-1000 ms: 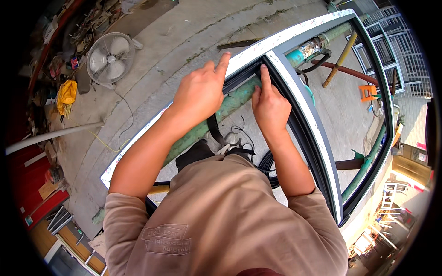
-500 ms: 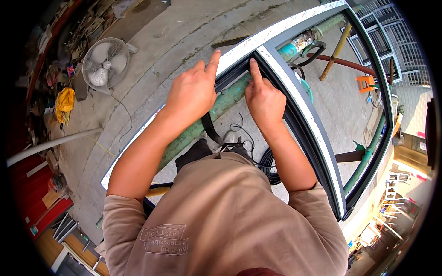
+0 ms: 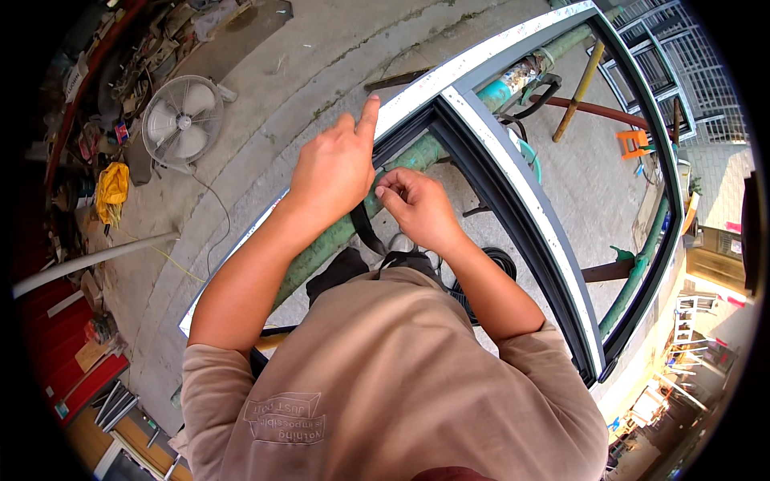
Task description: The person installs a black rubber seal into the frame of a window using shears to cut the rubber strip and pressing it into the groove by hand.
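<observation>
A large white-faced window frame [image 3: 473,60] with dark grey and black inner channels lies in front of me, over green pipes [image 3: 329,240]. My left hand [image 3: 333,172] grips its left rail, index finger stretched along the white face; the thumb is hidden. Close beside it, inside the frame opening, my right hand [image 3: 417,207] is raised with fingers curled and thumb against the index finger. Whatever lies in that pinch, if anything, is too small to make out. A black strip [image 3: 366,232] hangs just below the two hands; its upper end is hidden.
A standing fan [image 3: 184,120] is at the left, with its cord on the concrete floor. A coil of black cable [image 3: 497,260] lies near my feet. An orange stool [image 3: 633,144] and stacked metal frames [image 3: 654,68] are at the right. A yellow bag [image 3: 112,188] sits far left.
My right hand has left the frame's inner corner, where its index finger pressed, and moved down and left beside my left hand, its fingers curling. My left hand stays on the rail.
</observation>
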`<state>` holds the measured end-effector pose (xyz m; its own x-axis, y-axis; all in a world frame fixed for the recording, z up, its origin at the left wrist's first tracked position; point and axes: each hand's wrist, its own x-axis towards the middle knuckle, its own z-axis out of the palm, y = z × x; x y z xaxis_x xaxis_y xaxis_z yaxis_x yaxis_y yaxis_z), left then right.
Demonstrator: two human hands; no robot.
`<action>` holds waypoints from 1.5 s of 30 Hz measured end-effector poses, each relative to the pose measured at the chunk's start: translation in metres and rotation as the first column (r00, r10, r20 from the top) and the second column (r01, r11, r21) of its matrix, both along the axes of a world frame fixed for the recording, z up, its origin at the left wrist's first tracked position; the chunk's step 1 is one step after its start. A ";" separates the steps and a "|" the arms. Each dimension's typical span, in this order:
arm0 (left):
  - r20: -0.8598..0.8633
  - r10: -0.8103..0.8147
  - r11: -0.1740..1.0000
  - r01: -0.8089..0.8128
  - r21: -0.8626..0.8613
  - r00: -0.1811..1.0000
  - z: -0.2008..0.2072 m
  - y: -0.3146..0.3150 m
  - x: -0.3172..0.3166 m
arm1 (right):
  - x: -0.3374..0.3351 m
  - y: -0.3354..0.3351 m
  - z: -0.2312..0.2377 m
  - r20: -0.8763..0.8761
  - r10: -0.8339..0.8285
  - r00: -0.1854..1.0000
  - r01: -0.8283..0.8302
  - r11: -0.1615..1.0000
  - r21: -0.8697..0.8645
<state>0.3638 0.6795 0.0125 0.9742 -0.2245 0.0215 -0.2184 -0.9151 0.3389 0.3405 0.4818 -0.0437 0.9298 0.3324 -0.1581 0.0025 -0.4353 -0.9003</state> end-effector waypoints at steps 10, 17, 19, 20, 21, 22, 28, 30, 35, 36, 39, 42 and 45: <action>0.058 0.022 0.999 -0.024 0.031 0.998 -0.008 0.000 0.000 | -0.040 -0.018 -0.006 -0.049 0.324 0.945 -0.327 0.921 -0.210; -0.063 0.070 0.997 -0.067 0.040 0.996 0.005 0.000 -0.005 | -0.033 -0.021 -0.089 -0.115 0.522 0.845 -0.533 0.840 -0.103; -0.033 0.067 0.997 -0.066 0.036 0.997 0.006 0.000 -0.006 | -0.032 -0.014 -0.099 -0.073 0.698 0.712 -0.685 0.668 -0.290; -0.035 0.069 0.997 -0.068 0.023 0.997 0.004 0.001 -0.006 | -0.037 -0.010 -0.103 -0.072 0.708 0.703 -0.695 0.661 -0.281; -0.032 0.085 0.996 -0.085 0.024 0.996 0.007 -0.002 -0.006 | -0.037 -0.008 -0.102 -0.064 0.715 0.696 -0.698 0.653 -0.295; -0.058 0.093 0.995 -0.091 0.046 0.994 0.009 -0.004 -0.006 | -0.036 -0.007 -0.101 -0.055 0.722 0.689 -0.700 0.644 -0.309; -0.059 0.109 0.993 -0.106 0.052 0.992 0.005 -0.007 -0.007 | -0.035 -0.003 -0.087 -0.032 0.683 0.729 -0.661 0.692 -0.289; -0.063 0.104 0.994 -0.101 0.048 0.993 0.006 -0.008 -0.006 | -0.039 0.000 -0.086 -0.035 0.648 0.760 -0.633 0.728 -0.262; -0.088 0.105 0.993 -0.100 0.055 0.991 0.006 -0.005 -0.004 | -0.051 0.011 -0.075 -0.047 0.652 0.757 -0.637 0.719 -0.280; -0.090 0.106 0.994 -0.102 0.048 0.990 0.005 -0.004 -0.005 | -0.057 0.016 -0.073 0.035 0.658 0.752 -0.630 0.734 -0.253; -0.059 0.087 0.996 -0.087 -0.006 0.994 0.001 -0.002 -0.007 | -0.076 0.033 -0.069 0.162 0.657 0.736 -0.622 0.751 -0.223; -0.137 0.119 0.992 -0.123 -0.018 0.983 0.006 -0.006 -0.008 | -0.090 0.053 -0.057 0.172 0.588 0.790 -0.586 0.808 -0.067; 0.090 0.120 0.984 -0.106 -0.144 0.989 -0.003 0.000 -0.032 | -0.100 0.068 -0.044 0.074 0.543 0.836 -0.546 0.837 0.036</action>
<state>0.3316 0.6800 0.0099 0.9848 -0.1013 0.1414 -0.1547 -0.8818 0.4456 0.2406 0.5496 -0.0879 0.6029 0.7941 -0.0772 0.2780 -0.2998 -0.9126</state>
